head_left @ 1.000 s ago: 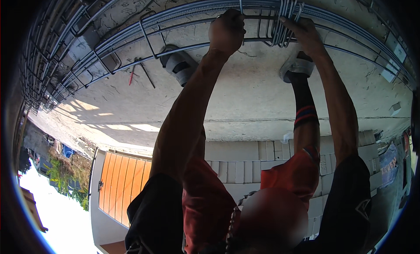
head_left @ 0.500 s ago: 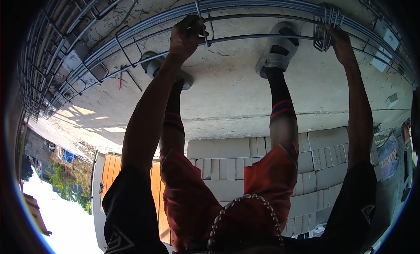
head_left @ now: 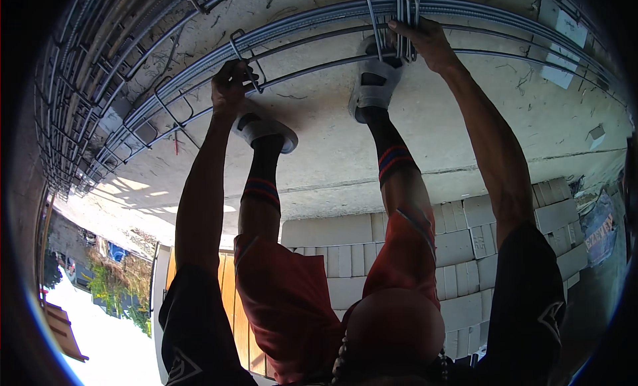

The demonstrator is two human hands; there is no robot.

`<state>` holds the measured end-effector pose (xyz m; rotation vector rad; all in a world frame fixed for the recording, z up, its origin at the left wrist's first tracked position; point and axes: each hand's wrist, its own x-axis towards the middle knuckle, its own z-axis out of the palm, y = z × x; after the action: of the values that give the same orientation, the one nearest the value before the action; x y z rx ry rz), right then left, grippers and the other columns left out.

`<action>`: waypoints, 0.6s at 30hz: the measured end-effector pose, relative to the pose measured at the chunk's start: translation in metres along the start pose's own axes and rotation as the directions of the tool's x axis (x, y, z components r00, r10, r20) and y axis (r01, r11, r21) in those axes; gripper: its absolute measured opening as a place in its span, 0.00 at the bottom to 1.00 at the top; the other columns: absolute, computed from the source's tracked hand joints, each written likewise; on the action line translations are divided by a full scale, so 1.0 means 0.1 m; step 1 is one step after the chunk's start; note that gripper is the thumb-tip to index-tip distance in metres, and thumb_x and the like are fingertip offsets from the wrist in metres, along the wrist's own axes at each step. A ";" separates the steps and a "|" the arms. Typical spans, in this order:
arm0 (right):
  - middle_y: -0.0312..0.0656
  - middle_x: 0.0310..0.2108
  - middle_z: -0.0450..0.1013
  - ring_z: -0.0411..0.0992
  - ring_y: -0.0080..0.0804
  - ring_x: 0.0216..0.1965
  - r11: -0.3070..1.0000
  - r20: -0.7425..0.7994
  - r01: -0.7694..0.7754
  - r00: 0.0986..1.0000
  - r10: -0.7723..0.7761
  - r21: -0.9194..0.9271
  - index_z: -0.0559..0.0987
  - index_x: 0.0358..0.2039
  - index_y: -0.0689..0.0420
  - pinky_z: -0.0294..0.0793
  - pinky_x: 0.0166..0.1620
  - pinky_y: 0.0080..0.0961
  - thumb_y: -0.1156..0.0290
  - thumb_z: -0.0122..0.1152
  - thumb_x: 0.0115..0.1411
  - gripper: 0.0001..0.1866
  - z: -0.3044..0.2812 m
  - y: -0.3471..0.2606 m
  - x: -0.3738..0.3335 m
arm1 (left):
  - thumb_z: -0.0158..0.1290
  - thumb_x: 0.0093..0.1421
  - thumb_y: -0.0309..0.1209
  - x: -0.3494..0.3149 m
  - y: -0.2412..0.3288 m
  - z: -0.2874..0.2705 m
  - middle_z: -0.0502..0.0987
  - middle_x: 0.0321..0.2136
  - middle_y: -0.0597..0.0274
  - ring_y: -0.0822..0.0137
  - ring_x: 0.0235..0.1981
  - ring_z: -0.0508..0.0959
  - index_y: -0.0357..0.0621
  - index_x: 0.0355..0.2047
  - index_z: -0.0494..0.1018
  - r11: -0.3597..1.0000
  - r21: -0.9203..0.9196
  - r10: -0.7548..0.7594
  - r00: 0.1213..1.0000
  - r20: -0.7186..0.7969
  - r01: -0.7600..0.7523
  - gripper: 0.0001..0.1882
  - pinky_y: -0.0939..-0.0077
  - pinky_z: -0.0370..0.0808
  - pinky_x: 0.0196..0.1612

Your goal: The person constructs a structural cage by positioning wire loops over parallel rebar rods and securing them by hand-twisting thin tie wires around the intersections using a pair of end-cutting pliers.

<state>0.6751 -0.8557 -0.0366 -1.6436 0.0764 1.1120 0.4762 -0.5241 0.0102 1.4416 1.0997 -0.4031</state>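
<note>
Long steel reinforcing bars [head_left: 312, 25] run in a bundle across the top of the view, with separate thinner-looking bars on the near side. My left hand [head_left: 230, 84] has its fingers closed at the near side of a bent wire stirrup [head_left: 237, 46] that loops around the bars. To the right, my right hand [head_left: 428, 44] grips a tight cluster of stirrups [head_left: 407, 7], thumb and fingers around it. One single stirrup [head_left: 373, 17] sits just left of that cluster. Another stirrup [head_left: 159, 97] hangs further left along the bars.
More tied rebar cages [head_left: 73, 87] are stacked at the far left. Pale blocks [head_left: 561, 50] stand under the bars at right. My sandalled feet [head_left: 379, 80] are on the concrete floor [head_left: 319, 147] close to the bars. Stacked grey blocks [head_left: 332, 233] lie behind me.
My right hand has moved left along the bars with the stirrup cluster; a single stirrup now shows beside it. My left hand and its stirrup are further left. My right foot has shifted left.
</note>
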 end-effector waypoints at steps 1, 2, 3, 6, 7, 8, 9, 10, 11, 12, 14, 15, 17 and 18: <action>0.33 0.22 0.75 0.69 0.17 0.23 0.988 0.001 -0.108 0.994 0.109 -0.109 0.79 0.29 0.59 0.66 0.26 0.19 0.62 0.64 0.53 0.12 -0.08 -0.12 -0.03 | 0.47 0.62 0.34 0.00 -0.08 -0.02 0.74 0.27 0.60 0.69 0.30 0.77 0.35 0.38 0.71 1.000 0.012 0.000 1.000 -0.027 0.000 0.13 0.73 0.78 0.31; 0.33 0.22 0.75 0.69 0.17 0.23 0.989 -0.002 -0.092 0.996 0.092 -0.113 0.79 0.29 0.59 0.66 0.26 0.19 0.62 0.64 0.53 0.12 -0.15 -0.16 -0.01 | 0.47 0.62 0.33 0.12 -0.24 -0.17 0.73 0.27 0.60 0.69 0.29 0.77 0.35 0.38 0.71 0.982 0.169 0.087 0.996 -0.031 -0.080 0.12 0.73 0.78 0.32; 0.33 0.22 0.74 0.68 0.16 0.23 0.993 -0.018 -0.112 0.994 0.112 -0.042 0.79 0.29 0.58 0.64 0.25 0.19 0.62 0.64 0.53 0.12 -0.25 -0.14 -0.04 | 0.47 0.62 0.34 0.09 -0.23 -0.10 0.74 0.29 0.59 0.66 0.30 0.78 0.35 0.39 0.70 0.997 0.067 0.041 0.999 -0.025 -0.039 0.13 0.70 0.78 0.34; 0.34 0.25 0.74 0.68 0.18 0.24 0.973 -0.043 -0.230 0.972 0.231 0.038 0.78 0.31 0.59 0.63 0.25 0.21 0.62 0.63 0.55 0.12 -0.64 -0.12 -0.08 | 0.48 0.62 0.34 0.04 -0.18 -0.04 0.74 0.30 0.58 0.63 0.32 0.78 0.36 0.41 0.69 0.997 -0.078 -0.028 1.000 -0.001 0.027 0.13 0.67 0.77 0.36; 0.35 0.27 0.74 0.68 0.19 0.26 0.969 -0.029 -0.245 0.969 0.246 0.040 0.78 0.33 0.59 0.64 0.25 0.21 0.63 0.62 0.55 0.12 -0.78 -0.11 -0.07 | 0.47 0.62 0.34 0.03 -0.17 -0.05 0.74 0.29 0.58 0.63 0.33 0.78 0.36 0.40 0.69 0.997 -0.075 -0.022 1.000 0.009 0.023 0.13 0.68 0.77 0.37; 0.35 0.28 0.74 0.69 0.21 0.27 0.964 -0.013 -0.261 0.965 0.262 0.042 0.77 0.35 0.59 0.64 0.26 0.20 0.63 0.62 0.55 0.13 -0.94 -0.10 -0.08 | 0.47 0.62 0.34 0.04 -0.16 -0.02 0.74 0.29 0.58 0.63 0.33 0.78 0.36 0.40 0.69 0.995 -0.095 -0.020 1.000 0.019 0.022 0.13 0.68 0.77 0.37; 0.37 0.30 0.74 0.70 0.23 0.31 0.955 -0.001 -0.289 0.957 0.289 0.062 0.77 0.37 0.59 0.67 0.30 0.22 0.64 0.62 0.55 0.13 -1.05 -0.15 -0.11 | 0.47 0.62 0.35 0.02 -0.12 -0.03 0.75 0.29 0.58 0.64 0.33 0.78 0.35 0.40 0.70 0.999 -0.041 -0.024 1.000 0.013 0.024 0.14 0.68 0.77 0.37; 0.37 0.30 0.74 0.70 0.23 0.31 0.958 0.001 -0.284 0.959 0.284 0.047 0.77 0.37 0.59 0.67 0.30 0.22 0.64 0.62 0.55 0.13 -1.18 -0.17 -0.13 | 0.47 0.62 0.35 0.03 -0.10 -0.01 0.75 0.29 0.58 0.64 0.33 0.79 0.35 0.39 0.70 1.000 0.013 -0.020 1.000 0.002 0.020 0.14 0.68 0.76 0.37; 0.37 0.30 0.74 0.71 0.23 0.32 0.954 -0.062 -0.296 0.952 0.299 0.046 0.76 0.38 0.60 0.69 0.32 0.23 0.65 0.62 0.55 0.14 -1.28 -0.17 -0.17 | 0.46 0.63 0.37 0.03 -0.09 -0.01 0.75 0.29 0.58 0.66 0.33 0.79 0.35 0.39 0.71 0.997 0.076 0.008 1.000 0.019 -0.010 0.15 0.69 0.76 0.36; 0.36 0.30 0.74 0.71 0.24 0.33 0.949 -0.126 -0.311 0.941 0.314 0.047 0.76 0.38 0.60 0.70 0.34 0.24 0.65 0.62 0.55 0.14 -1.39 -0.18 -0.21 | 0.46 0.63 0.37 0.05 -0.09 0.00 0.75 0.29 0.58 0.66 0.33 0.79 0.35 0.39 0.71 0.998 0.063 0.010 1.000 0.014 -0.010 0.15 0.69 0.76 0.36; 0.37 0.31 0.74 0.73 0.25 0.34 0.948 -0.134 -0.316 0.939 0.316 0.026 0.77 0.37 0.59 0.72 0.36 0.25 0.67 0.63 0.54 0.13 -1.65 -0.19 -0.17 | 0.47 0.62 0.35 0.07 -0.08 0.02 0.75 0.28 0.59 0.68 0.30 0.78 0.36 0.39 0.71 0.994 0.107 0.029 0.999 0.039 -0.033 0.14 0.73 0.77 0.31; 0.36 0.30 0.75 0.73 0.24 0.33 0.953 -0.098 -0.300 0.948 0.301 0.033 0.77 0.37 0.60 0.72 0.36 0.25 0.67 0.63 0.53 0.13 -1.68 -0.21 -0.16 | 0.48 0.62 0.36 0.07 -0.07 -0.03 0.75 0.27 0.60 0.69 0.30 0.78 0.37 0.39 0.71 0.996 0.086 -0.019 1.000 0.005 0.019 0.14 0.73 0.77 0.31; 0.36 0.30 0.75 0.73 0.24 0.31 0.956 -0.049 -0.287 0.956 0.290 0.051 0.77 0.36 0.60 0.72 0.35 0.25 0.68 0.64 0.52 0.13 -1.72 -0.16 -0.17 | 0.51 0.60 0.38 0.00 -0.05 -0.07 0.76 0.28 0.59 0.68 0.29 0.78 0.39 0.40 0.72 0.962 0.273 0.059 0.988 -0.142 -0.018 0.15 0.75 0.76 0.30; 0.36 0.30 0.75 0.73 0.24 0.30 0.959 -0.048 -0.283 0.958 0.282 -0.014 0.77 0.36 0.60 0.72 0.34 0.24 0.68 0.64 0.52 0.13 -1.84 -0.13 -0.17 | 0.52 0.59 0.38 -0.04 -0.01 0.01 0.76 0.29 0.58 0.68 0.29 0.78 0.39 0.40 0.72 0.930 0.368 0.082 0.972 -0.222 0.006 0.15 0.76 0.75 0.28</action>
<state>0.7860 -1.0036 -0.0226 -1.7133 0.3395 1.2931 0.4734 -0.5271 0.0126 1.8770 1.2259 -0.4354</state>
